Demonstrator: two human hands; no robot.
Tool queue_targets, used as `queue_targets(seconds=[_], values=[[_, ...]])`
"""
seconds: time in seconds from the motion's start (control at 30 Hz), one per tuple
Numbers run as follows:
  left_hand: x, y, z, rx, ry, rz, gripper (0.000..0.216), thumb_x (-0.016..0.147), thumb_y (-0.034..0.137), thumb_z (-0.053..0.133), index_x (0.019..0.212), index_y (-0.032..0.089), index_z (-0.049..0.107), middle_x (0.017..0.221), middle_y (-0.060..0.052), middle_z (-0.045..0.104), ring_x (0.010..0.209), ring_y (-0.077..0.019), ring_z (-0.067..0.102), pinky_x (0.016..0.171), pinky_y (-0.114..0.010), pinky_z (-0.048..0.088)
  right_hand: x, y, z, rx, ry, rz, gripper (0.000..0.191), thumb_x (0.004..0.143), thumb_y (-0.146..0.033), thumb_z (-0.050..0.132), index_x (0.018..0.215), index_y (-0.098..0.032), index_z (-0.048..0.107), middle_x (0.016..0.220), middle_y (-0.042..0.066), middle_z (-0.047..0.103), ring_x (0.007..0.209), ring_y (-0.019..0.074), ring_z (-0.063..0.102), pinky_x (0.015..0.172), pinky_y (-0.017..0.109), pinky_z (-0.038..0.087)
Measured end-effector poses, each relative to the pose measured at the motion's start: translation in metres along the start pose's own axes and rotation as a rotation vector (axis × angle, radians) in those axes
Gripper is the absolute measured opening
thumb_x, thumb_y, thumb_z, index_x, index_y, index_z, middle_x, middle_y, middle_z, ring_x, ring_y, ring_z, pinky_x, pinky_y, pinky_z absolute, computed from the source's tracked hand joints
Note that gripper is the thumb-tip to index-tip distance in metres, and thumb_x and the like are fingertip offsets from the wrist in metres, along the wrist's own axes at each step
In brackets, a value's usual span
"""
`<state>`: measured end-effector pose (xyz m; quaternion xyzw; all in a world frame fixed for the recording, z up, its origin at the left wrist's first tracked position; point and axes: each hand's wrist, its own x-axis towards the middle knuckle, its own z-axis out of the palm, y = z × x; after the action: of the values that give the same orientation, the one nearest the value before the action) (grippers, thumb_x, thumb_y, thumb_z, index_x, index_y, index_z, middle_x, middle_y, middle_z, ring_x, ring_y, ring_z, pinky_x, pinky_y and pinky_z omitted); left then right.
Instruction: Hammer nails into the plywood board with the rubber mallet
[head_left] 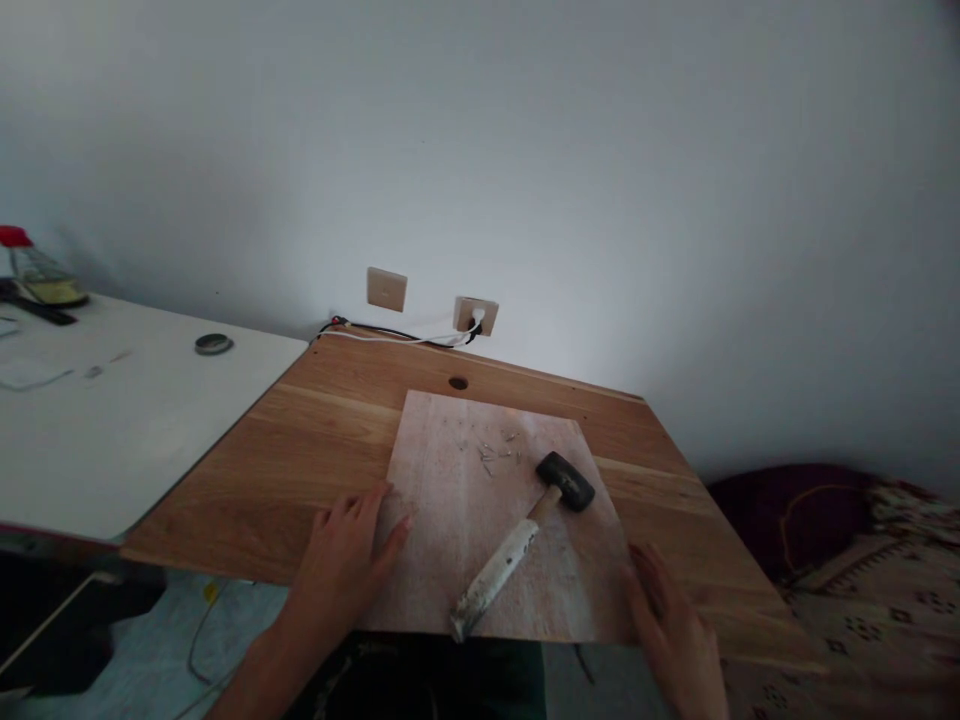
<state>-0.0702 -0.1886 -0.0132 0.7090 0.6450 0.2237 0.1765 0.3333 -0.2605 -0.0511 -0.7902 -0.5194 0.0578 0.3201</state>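
Observation:
A square, pale wooden board [450, 530] lies flat on the brown tabletop. My left hand [341, 560] grips its left edge, the thumb over the top and the fingers along the side. On the opposite edge, my right hand [671, 620] holds the board near its front corner, slightly blurred. Between the hands rests a mallet with a black head [566, 481] and a worn whitish handle [495, 575], slanting toward me; the handle's end reaches the board's front edge. Several small nails or screws [487, 455] lie scattered on the board's far half; their exact kind is unclear.
On the left stands a white table [112, 430] with a round lid-like item [214, 344] and a red-capped bottle [45, 275]. Cables [405, 338] run along the wall to a socket [476, 315]. Patterned fabric [870, 610] lies at right.

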Motion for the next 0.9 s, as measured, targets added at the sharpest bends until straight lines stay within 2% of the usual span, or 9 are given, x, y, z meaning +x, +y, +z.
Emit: queue_targets(seconds=[0.13, 0.23, 0.37, 0.5, 0.6, 0.77, 0.9], values=[[0.01, -0.013, -0.016, -0.231, 0.034, -0.124, 0.047, 0.09, 0.052, 0.05, 0.119, 0.02, 0.069, 0.118, -0.014, 0.076, 0.112, -0.0347, 0.07, 0.099, -0.05, 0.054, -0.006, -0.014, 0.0, 0.111, -0.068, 0.039, 0.059, 0.09, -0.072, 0.051, 0.121, -0.028, 0.076, 0.126, 0.009, 0.078, 0.123, 0.0371, 0.07, 0.102, 0.051, 0.059], [0.016, -0.029, -0.032, -0.282, 0.059, -0.219, 0.044, 0.084, 0.057, 0.053, 0.105, 0.022, 0.07, 0.106, -0.013, 0.077, 0.104, -0.0346, 0.072, 0.094, -0.048, 0.055, -0.01, -0.032, 0.006, 0.215, -0.135, 0.042, 0.059, 0.089, -0.073, 0.054, 0.119, -0.028, 0.078, 0.127, 0.008, 0.078, 0.126, 0.0361, 0.068, 0.105, 0.049, 0.058], [0.021, -0.052, -0.058, -0.311, 0.106, -0.314, 0.039, 0.081, 0.057, 0.055, 0.097, 0.023, 0.067, 0.1, -0.011, 0.078, 0.098, -0.0328, 0.073, 0.088, -0.043, 0.057, -0.017, -0.059, 0.021, 0.334, -0.224, 0.016, 0.059, 0.091, -0.069, 0.057, 0.125, -0.025, 0.077, 0.132, 0.01, 0.076, 0.131, 0.0355, 0.066, 0.113, 0.051, 0.051], [0.022, -0.071, -0.091, -0.23, 0.17, -0.419, 0.03, 0.083, 0.056, 0.055, 0.094, 0.029, 0.061, 0.096, 0.0, 0.077, 0.095, -0.0298, 0.073, 0.087, -0.041, 0.056, -0.026, -0.093, 0.038, 0.411, -0.366, -0.065, 0.053, 0.094, -0.062, 0.06, 0.131, -0.027, 0.075, 0.136, 0.009, 0.073, 0.131, 0.0337, 0.066, 0.114, 0.05, 0.05], [0.021, -0.089, -0.113, -0.089, 0.211, -0.513, 0.03, 0.087, 0.057, 0.052, 0.096, 0.031, 0.061, 0.093, 0.004, 0.077, 0.095, -0.0304, 0.072, 0.087, -0.042, 0.054, -0.035, -0.122, 0.051, 0.473, -0.407, -0.121, 0.048, 0.097, -0.058, 0.057, 0.131, -0.028, 0.074, 0.135, 0.01, 0.074, 0.129, 0.0325, 0.068, 0.114, 0.051, 0.05], [0.018, -0.121, -0.127, 0.091, 0.189, -0.563, 0.041, 0.092, 0.058, 0.041, 0.105, 0.025, 0.061, 0.102, -0.005, 0.076, 0.098, -0.0307, 0.069, 0.085, -0.039, 0.051, -0.045, -0.154, 0.07, 0.469, -0.457, -0.255, 0.042, 0.098, -0.052, 0.059, 0.13, -0.03, 0.076, 0.139, 0.009, 0.071, 0.131, 0.0331, 0.066, 0.113, 0.054, 0.05], [0.016, -0.13, -0.123, 0.278, 0.134, -0.582, 0.058, 0.095, 0.059, 0.028, 0.12, 0.018, 0.062, 0.111, -0.016, 0.071, 0.113, -0.0385, 0.064, 0.09, -0.046, 0.052, -0.039, -0.157, 0.074, 0.364, -0.488, -0.375, 0.04, 0.099, -0.049, 0.06, 0.129, -0.028, 0.077, 0.139, 0.01, 0.071, 0.13, 0.0336, 0.067, 0.111, 0.054, 0.053]])
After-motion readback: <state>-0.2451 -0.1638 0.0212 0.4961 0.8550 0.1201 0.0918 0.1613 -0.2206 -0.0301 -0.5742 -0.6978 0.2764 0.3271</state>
